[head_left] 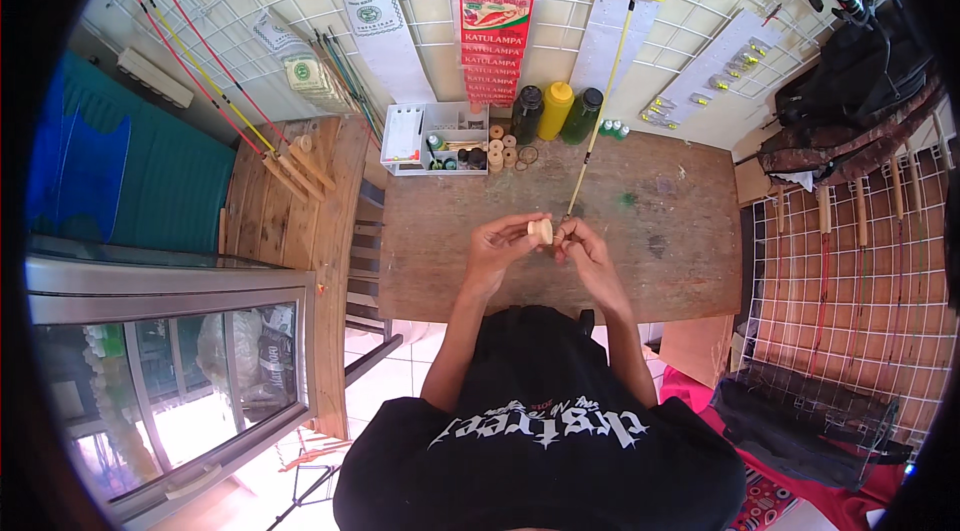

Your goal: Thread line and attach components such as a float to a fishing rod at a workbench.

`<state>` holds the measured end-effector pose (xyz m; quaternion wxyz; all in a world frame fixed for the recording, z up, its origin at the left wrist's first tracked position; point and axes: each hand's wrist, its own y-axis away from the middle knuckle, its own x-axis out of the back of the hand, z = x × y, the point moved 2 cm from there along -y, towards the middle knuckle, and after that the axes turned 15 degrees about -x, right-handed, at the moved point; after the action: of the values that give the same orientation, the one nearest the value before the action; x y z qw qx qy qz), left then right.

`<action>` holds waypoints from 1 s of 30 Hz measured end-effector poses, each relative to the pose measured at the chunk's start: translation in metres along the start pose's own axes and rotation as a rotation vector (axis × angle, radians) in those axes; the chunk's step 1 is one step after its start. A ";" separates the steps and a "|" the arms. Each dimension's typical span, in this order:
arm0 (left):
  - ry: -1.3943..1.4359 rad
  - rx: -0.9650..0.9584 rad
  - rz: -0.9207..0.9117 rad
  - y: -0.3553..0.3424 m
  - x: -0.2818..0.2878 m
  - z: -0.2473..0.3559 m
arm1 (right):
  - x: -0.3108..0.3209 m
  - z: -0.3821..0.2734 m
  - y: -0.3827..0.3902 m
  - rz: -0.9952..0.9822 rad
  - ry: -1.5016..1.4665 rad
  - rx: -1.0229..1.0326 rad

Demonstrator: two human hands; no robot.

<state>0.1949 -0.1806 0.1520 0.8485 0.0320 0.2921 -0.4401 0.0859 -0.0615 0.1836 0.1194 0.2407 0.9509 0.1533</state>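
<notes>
Over the front part of the wooden table (460,276), my left hand (498,246) is closed around a small pale wooden spool (540,231). Close beside it, my right hand (588,249) has thumb and fingers pinched together near the spool's right side. What sits between those fingertips is too small to make out. A thin yellow fishing rod (604,111) with dark bands slants down from the wall side, and its lower end meets the fingers of my right hand. Whether they grip it is hidden.
At the table's back stand a white compartment organizer (405,169), several wooden spools (497,159), two dark bottles (582,119) and a yellow one (554,111). Rods with wooden handles (285,176) lean at left. A wire grid (850,281) with hanging rods is at right; a glass-paned cabinet (180,296) stands left.
</notes>
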 end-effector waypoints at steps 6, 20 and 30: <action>0.413 0.231 0.018 0.004 0.014 -0.015 | 0.005 0.016 0.000 0.080 -0.070 0.115; 0.084 0.205 0.103 0.001 0.010 -0.002 | 0.007 0.007 0.007 0.328 0.384 0.219; 0.399 0.114 0.225 0.005 0.031 -0.001 | 0.061 0.069 -0.016 0.739 0.083 0.210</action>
<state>0.2120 -0.1996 0.1342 0.8144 0.1985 0.4233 -0.3437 0.0474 -0.0285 0.1047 -0.0080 0.5716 0.8147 0.0974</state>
